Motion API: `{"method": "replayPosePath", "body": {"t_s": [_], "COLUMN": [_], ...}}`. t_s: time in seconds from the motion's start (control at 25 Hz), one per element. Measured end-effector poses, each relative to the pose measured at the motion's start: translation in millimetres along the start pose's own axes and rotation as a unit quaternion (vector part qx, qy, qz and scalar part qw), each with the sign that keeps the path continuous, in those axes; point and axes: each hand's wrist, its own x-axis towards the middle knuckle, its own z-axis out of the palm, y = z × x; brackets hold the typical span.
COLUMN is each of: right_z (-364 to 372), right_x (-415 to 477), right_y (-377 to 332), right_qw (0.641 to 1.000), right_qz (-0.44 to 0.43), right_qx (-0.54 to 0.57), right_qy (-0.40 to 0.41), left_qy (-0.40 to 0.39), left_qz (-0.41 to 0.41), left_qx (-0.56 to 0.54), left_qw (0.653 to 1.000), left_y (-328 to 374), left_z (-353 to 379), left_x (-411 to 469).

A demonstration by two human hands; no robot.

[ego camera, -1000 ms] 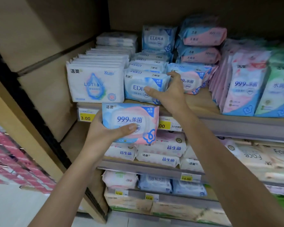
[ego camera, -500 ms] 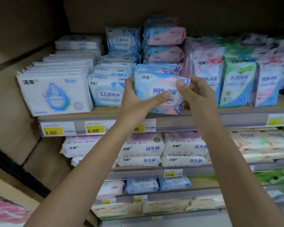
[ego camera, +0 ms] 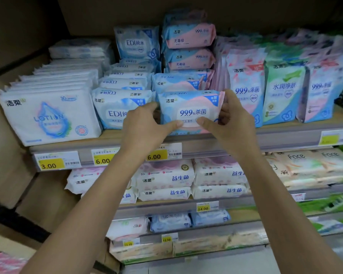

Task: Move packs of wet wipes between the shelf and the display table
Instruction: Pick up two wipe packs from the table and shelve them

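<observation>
Raised since a second ago, the wipes pack [ego camera: 190, 107] stands at the front edge of the shelf [ego camera: 285, 136] between our left hand [ego camera: 145, 127] and right hand [ego camera: 233, 123], whose fingers [ego camera: 174, 124] clamp its ends.

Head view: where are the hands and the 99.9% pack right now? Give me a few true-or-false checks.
1. The left hand and right hand both grip the 99.9% pack. True.
2. The pack is at the shelf tagged 14.00. False: it is at the front edge of the top shelf, above a 6.00 tag.
3. An EDI pack stands just left of it. True.
4. The pack's printed front faces away from the camera. False: the front faces the camera, and the 99.9% print is readable.
</observation>
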Motion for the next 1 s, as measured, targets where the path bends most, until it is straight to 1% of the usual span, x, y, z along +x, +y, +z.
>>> {"method": "replayPosePath", "body": {"t_s": [0.08,0.12,0.2,0.28,0.32,0.4,0.56,0.64,0.72,0.76,0.84,0.88,0.92,1.0], "right_z": [2,5,15,25,27,32,45,47,43,40,36,36,36,42], "right_x": [4,8,18,26,28,29,24,22,16,11,-2,-11,-21,-47], "right_y": [-6,-8,-11,-9,-7,-6,-8,-9,-10,-11,-12,-13,-12,-8], "right_qw": [0.996,0.994,0.996,0.997,0.997,0.996,0.985,0.979,0.972,0.970,0.971,0.975,0.981,0.993], "right_qz": [0.008,0.013,0.021,0.019,0.017,0.021,-0.007,-0.009,-0.016,-0.030,-0.084,-0.109,-0.121,-0.109], "right_qx": [-0.091,-0.104,-0.083,-0.061,-0.058,-0.063,-0.156,-0.190,-0.215,-0.215,-0.161,-0.115,-0.068,0.019], "right_qy": [0.004,0.009,0.021,0.040,0.049,0.064,0.072,0.071,0.090,0.112,0.158,0.158,0.135,0.045], "left_qy": [0.033,0.048,0.060,0.062,0.064,0.073,0.091,0.089,0.088,0.080,0.040,0.020,0.013,0.049], "left_qz": [0.003,0.005,0.004,0.001,0.005,0.015,0.039,0.060,0.081,0.093,0.121,0.131,0.138,0.146], "left_qx": [0.027,0.050,0.116,0.201,0.227,0.245,0.237,0.208,0.123,0.066,-0.041,-0.089,-0.126,-0.162], "left_qw": [0.999,0.998,0.991,0.978,0.972,0.967,0.967,0.972,0.985,0.990,0.991,0.987,0.982,0.975], "left_y": [0,1,2,6,8,10,9,5,-2,-7,-18,-24,-30,-46], "left_z": [5,8,14,18,19,20,18,16,10,7,-1,-6,-10,-18], "left_x": [2,5,10,13,13,14,15,13,11,8,-3,-14,-26,-55]}}
